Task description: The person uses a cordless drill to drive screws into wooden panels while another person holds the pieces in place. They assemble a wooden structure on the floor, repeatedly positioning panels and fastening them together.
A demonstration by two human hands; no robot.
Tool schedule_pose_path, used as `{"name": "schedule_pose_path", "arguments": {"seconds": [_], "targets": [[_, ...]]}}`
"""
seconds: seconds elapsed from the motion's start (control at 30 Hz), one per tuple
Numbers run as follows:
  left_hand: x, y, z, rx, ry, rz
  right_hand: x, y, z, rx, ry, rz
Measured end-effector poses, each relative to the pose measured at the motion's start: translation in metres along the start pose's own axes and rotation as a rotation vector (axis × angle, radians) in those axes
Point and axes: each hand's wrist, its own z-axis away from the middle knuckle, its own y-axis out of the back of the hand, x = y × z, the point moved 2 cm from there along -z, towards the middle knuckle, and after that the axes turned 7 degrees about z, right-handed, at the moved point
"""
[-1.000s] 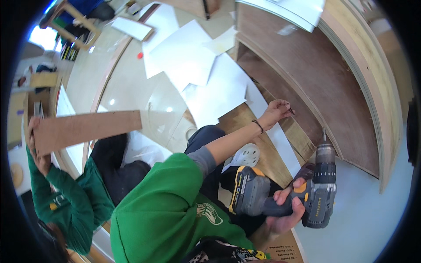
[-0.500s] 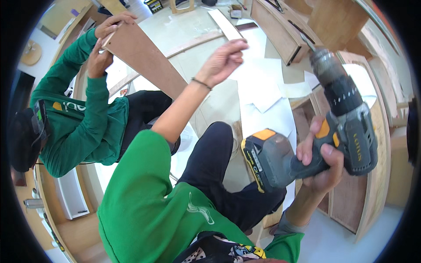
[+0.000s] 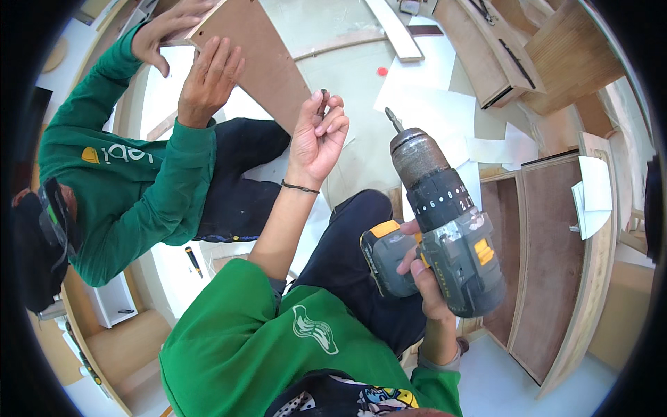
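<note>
My right hand (image 3: 425,272) grips a grey and yellow cordless drill (image 3: 440,219), bit pointing up and away. My left hand (image 3: 318,136) is raised, its fingertips pinching a small dark screw (image 3: 322,99) close to the edge of a brown wooden board (image 3: 258,61). A person in a green sweatshirt sits to my left and holds that board with both hands (image 3: 187,55).
A curved plywood cabinet frame (image 3: 556,264) stands at the right. White paper sheets (image 3: 431,90) lie on the floor ahead, with a small red cap (image 3: 381,71). A wooden strip (image 3: 393,28) and more panels (image 3: 486,48) lie further off. A dark pen (image 3: 194,260) rests lower left.
My left hand came back from the board and now pinches a screw. The drill swung from the right toward the middle. The other person's board moved closer to the centre.
</note>
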Motion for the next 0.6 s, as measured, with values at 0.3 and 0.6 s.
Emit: {"name": "schedule_pose_path", "arguments": {"seconds": [0.3,0.6], "targets": [[0.043,-0.014,0.012,-0.006,-0.089,-0.29,-0.014,-0.06,-0.028,-0.143,-0.236,-0.441],[0.074,-0.042,0.013,-0.141,-0.231,-0.479,0.0,-0.091,-0.063,-0.17,-0.05,-0.352]]}}
